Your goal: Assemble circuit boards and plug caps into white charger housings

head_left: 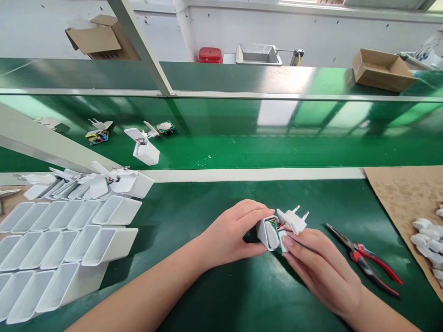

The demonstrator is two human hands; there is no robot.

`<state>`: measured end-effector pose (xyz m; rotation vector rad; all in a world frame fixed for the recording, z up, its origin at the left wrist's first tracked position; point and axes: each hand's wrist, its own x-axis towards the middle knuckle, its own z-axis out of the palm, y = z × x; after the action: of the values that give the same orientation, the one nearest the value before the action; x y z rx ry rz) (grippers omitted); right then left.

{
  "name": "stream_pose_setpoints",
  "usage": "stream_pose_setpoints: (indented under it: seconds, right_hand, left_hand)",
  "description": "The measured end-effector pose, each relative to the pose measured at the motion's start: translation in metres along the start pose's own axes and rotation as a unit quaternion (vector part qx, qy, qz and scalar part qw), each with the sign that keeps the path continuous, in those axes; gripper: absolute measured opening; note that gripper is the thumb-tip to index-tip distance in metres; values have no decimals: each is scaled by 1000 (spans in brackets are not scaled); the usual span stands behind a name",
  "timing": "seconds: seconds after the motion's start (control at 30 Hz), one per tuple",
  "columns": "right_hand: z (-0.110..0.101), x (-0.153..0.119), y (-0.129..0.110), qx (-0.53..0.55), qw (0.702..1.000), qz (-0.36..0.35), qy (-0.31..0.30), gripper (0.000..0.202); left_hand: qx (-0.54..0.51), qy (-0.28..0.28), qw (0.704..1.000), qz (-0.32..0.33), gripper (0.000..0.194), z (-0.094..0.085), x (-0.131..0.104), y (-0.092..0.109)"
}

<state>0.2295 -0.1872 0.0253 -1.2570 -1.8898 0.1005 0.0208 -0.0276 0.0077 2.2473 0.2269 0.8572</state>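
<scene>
My left hand (238,228) is closed around a white plastic housing (266,234), whose open end faces right. A green circuit board (273,223) shows at that opening. My right hand (321,265) grips a white piece at the opening, next to a white plug cover (293,221) with two metal pins pointing up and right. Thin red and dark wires run between the plug cover and the board. How far the board sits inside the housing is hidden by my fingers. Long-nose pliers (360,258) with red and black handles lie to the right of my right hand.
Rows of open white housings (114,210) stand at the left, with plug pieces (93,182) behind them. Beyond the white ledge (242,175) lie a housing (147,152) and loose boards (97,135). Cardboard (391,193) with small white parts (427,237) covers the right side.
</scene>
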Motion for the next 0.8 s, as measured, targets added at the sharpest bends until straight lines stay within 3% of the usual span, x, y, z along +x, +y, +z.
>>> stream_pose_setpoints:
  seconds: [0.8]
  right_hand:
    - [-1, 5, -4, 22, 999, 23, 32, 61]
  left_hand:
    - [-25, -6, 1000, -5, 64, -1, -2, -3]
